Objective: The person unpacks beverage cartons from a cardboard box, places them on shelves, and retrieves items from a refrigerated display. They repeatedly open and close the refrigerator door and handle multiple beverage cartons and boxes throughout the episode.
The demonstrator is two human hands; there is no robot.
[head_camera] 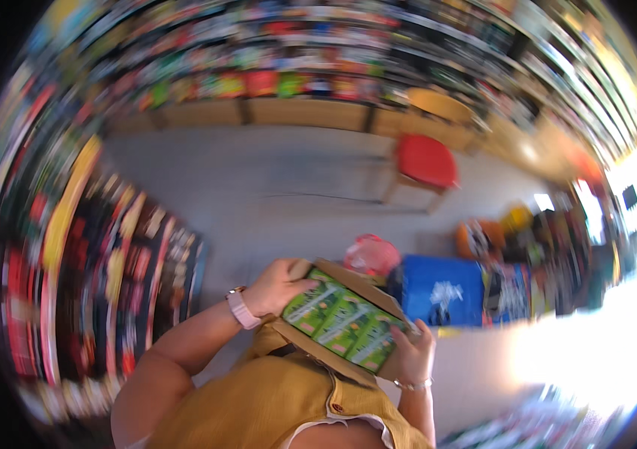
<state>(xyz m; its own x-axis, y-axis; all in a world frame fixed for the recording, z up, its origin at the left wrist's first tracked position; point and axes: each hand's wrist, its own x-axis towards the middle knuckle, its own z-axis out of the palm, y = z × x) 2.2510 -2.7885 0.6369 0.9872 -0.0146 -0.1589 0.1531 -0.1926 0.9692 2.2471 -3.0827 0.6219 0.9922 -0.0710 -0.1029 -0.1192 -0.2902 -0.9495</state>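
An opened cardboard box [346, 276] is held in front of my body, tilted down to the right. Inside lie three green printed packs [343, 322] side by side, with writing on them. My left hand [279, 289] grips the box's upper left end, its thumb over the rim by the packs. At the opposite end my right hand [415, 351] holds the box, fingers near the right-hand pack. The long flaps stand folded outward along both sides. My fingers under the box are hidden.
Stocked shelves [307, 39] run along the back, and more shelving [99, 269] stands on the left. A wooden chair with a red seat [426, 160] is on the grey floor [273, 168]. To the right are a pink plastic bag [372, 255] and a large blue package [442, 289].
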